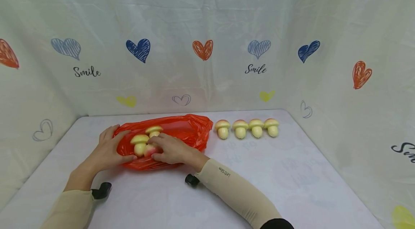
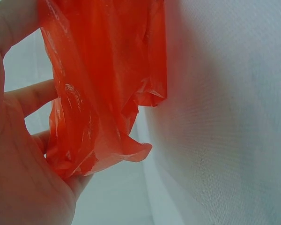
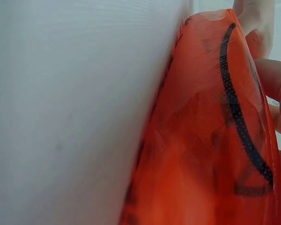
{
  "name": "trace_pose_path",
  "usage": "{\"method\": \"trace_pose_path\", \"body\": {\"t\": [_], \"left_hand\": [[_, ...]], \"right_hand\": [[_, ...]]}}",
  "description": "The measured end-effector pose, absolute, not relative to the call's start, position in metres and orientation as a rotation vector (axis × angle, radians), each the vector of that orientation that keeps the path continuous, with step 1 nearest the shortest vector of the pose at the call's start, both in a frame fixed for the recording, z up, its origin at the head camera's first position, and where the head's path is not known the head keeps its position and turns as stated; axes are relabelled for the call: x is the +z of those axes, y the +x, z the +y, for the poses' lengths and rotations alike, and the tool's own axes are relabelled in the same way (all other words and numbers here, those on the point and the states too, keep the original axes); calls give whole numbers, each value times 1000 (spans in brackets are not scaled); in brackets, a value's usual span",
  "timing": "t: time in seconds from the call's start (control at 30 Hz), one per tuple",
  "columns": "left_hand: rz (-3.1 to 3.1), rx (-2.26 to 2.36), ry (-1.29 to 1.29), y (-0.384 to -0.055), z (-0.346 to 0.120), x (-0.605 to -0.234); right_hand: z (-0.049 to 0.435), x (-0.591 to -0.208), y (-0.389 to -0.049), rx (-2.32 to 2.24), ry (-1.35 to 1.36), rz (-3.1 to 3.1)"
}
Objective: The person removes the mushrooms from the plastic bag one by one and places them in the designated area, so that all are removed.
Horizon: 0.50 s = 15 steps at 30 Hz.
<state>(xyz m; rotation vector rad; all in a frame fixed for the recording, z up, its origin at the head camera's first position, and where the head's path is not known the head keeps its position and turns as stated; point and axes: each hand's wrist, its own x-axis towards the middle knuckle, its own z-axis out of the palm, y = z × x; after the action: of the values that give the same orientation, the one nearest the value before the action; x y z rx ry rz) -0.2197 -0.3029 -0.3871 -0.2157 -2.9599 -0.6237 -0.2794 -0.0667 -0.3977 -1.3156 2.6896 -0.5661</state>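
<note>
A red plastic bag (image 1: pixel 184 128) lies spread on the table with its mouth facing up. My left hand (image 1: pixel 107 149) grips its left edge, thumb at the near side and fingers at the far side; crumpled red plastic (image 2: pixel 98 93) fills the space by the palm in the left wrist view. Inside the bag are yellow toy mushrooms, one (image 1: pixel 140 144) at the left and another (image 1: pixel 154 130) behind it. My right hand (image 1: pixel 173 148) reaches over the bag and holds a pink-topped toy mushroom (image 1: pixel 150 150) between thumb and fingers, partly hidden by them.
Several more toy mushrooms (image 1: pixel 240 129) stand in a row on the white table (image 1: pixel 291 178), right of the bag. A pale curtain (image 1: pixel 227 16) printed with hearts hangs behind and at both sides. Black wrist cameras (image 1: pixel 102 190) sit low by the wrists.
</note>
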Motion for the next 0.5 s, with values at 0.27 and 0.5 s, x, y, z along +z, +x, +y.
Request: {"method": "trace_pose_path", "body": {"t": [0.27, 0.5], "left_hand": [[-2955, -621, -216, -219, -303, -388], [-2944, -628, -230, -220, -304, -387]], "right_hand": [[-72, -400, -281, -589, -1315, 2747], [-74, -398, -281, -618, -1269, 2779]]}}
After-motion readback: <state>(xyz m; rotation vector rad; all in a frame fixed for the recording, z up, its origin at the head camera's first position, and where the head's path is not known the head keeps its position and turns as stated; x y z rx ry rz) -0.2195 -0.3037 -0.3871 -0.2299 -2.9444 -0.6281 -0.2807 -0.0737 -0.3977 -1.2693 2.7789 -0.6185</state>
